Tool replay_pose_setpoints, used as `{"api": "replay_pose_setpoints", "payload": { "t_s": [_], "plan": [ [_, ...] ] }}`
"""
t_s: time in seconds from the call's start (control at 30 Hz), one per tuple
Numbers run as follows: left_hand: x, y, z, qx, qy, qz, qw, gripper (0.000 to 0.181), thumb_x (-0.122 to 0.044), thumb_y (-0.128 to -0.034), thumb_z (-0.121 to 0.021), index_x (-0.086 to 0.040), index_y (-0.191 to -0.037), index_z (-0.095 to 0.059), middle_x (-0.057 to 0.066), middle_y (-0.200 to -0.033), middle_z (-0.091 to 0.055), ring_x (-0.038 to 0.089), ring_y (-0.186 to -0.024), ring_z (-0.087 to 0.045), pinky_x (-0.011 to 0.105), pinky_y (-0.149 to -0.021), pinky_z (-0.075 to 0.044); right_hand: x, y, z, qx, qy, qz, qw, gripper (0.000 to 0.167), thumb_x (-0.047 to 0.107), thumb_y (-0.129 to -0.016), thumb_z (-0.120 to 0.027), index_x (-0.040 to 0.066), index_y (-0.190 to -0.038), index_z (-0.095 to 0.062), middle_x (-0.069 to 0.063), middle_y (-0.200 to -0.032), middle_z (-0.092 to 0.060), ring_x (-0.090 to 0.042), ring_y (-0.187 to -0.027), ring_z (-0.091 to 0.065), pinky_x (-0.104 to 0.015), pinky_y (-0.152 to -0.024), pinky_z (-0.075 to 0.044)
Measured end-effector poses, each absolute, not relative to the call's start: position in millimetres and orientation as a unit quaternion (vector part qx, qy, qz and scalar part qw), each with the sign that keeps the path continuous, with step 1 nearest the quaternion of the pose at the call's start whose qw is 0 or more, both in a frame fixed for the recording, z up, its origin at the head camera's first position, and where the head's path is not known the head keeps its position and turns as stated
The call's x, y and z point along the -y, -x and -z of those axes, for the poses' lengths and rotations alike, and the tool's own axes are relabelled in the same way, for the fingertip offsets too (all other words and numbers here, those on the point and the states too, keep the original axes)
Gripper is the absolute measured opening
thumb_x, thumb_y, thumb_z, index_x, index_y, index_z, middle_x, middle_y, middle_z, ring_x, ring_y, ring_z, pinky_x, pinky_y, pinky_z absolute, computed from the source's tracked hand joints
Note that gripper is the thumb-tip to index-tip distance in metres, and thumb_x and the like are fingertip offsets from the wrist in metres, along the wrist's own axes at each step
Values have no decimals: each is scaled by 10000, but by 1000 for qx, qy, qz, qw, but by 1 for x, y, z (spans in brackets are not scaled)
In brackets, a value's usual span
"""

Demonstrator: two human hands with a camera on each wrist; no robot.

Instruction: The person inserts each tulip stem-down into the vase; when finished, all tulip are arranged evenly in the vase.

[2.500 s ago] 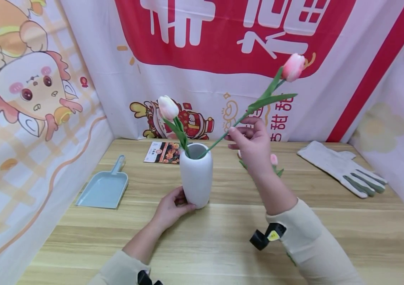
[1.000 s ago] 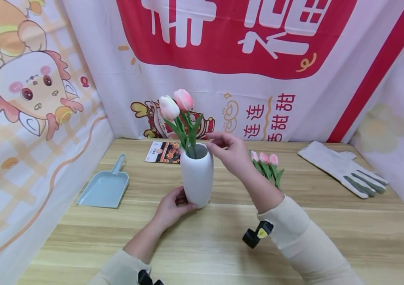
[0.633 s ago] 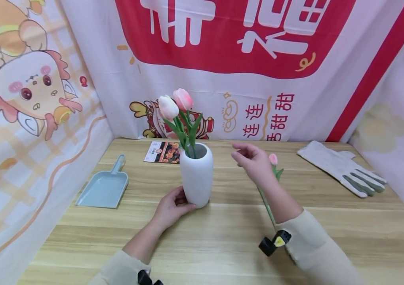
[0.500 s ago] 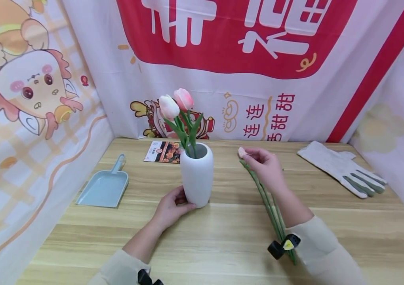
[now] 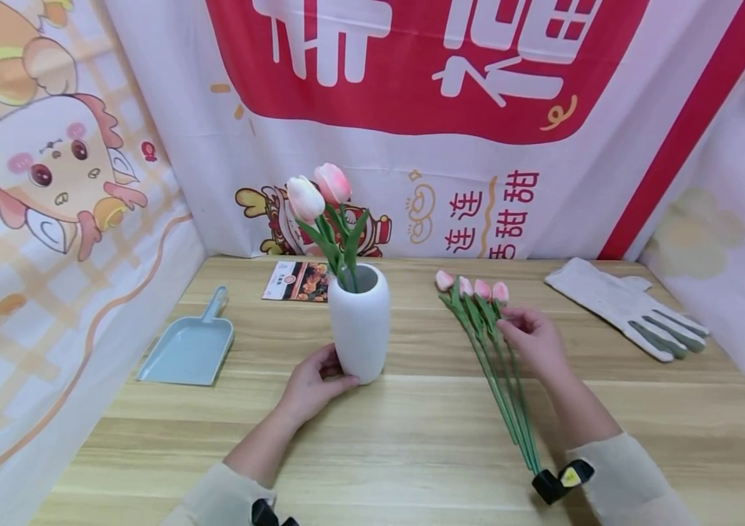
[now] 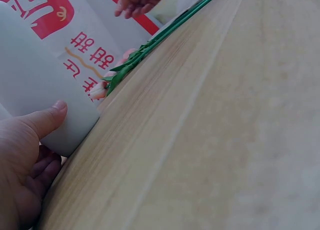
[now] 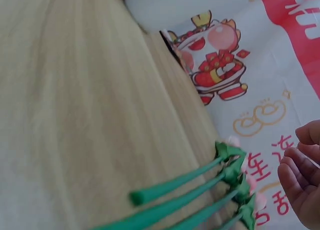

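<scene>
My left hand [image 5: 313, 383] holds a white vase [image 5: 359, 329] low at its base, the thumb [image 6: 52, 117] against the near side and the fingers curled beside the bottom. Two artificial tulips stand in the vase: a whitish tulip [image 5: 305, 199] and a pink tulip [image 5: 333, 184]. On the table to the right lie several more pink tulips [image 5: 481, 289], heads away from me, with long green stems [image 5: 500, 387] spread side by side. Just right of their heads is my right hand [image 5: 535, 342], its fingers loosely bent and holding nothing. Both wrist views show it raised above the flowers.
A light-blue dustpan [image 5: 191, 347] lies at the left of the wooden table [image 5: 372, 467]. Behind the vase is a printed card packet [image 5: 296, 281]. White-and-grey gloves [image 5: 622, 307] lie at the back right. Printed cloth [image 5: 399, 175] hangs around the table.
The pink tulip has gone from my right hand into the vase. That hand has drawn back, passing over the lying tulips to their right side. My left hand stays on the vase.
</scene>
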State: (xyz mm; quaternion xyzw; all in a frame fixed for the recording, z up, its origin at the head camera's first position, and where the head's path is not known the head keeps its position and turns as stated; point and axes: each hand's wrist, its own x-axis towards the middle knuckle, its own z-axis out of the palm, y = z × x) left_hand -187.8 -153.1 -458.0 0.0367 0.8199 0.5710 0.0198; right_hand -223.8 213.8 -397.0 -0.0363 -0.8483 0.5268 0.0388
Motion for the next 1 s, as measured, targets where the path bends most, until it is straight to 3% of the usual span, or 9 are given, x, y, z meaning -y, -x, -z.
{"api": "replay_pose_setpoints", "payload": {
  "t_s": [0.27, 0.5, 0.77, 1.0],
  "plan": [
    [154, 188, 459, -822, -37, -567, 18, 634, -239, -762, -846, -118, -1327, -584, 86, -1233, -673, 232, -1091, -657, 410, -979, -539, -231, 218, 419, 848, 49, -527, -13, 444, 136, -959, -604, -79, -1337, -512, 0, -918, -632, -8, -723, -572, -177, -638, -538],
    [154, 189, 459, -822, -38, -568, 21, 625, -250, -758, -849, -139, -1317, -592, 60, -1232, -673, 214, -1093, -654, 410, -985, -534, -241, 210, 431, 877, 52, -475, -49, 473, 143, -930, -621, -114, -1312, -514, -189, -1040, -654, -72, -774, -577, -201, -632, -526],
    [154, 188, 457, -819, -39, -573, 21, 619, -239, -759, -848, -146, -1316, -595, 56, -1227, -675, 215, -1090, -655, 408, -989, -532, -248, 208, 438, 902, 53, -423, -68, 467, 212, -907, -672, -70, -1268, -583, -134, -965, -653, -117, -720, -570, -249, -584, -521],
    [154, 188, 457, -821, -40, -570, 20, 621, -239, -761, -847, -139, -1318, -593, 60, -1229, -674, 214, -1090, -654, 413, -991, -529, -246, 207, 437, 907, 56, -411, -73, 463, 179, -894, -659, -79, -1271, -582, -173, -993, -668, -120, -702, -579, -251, -583, -524]
  ]
}}
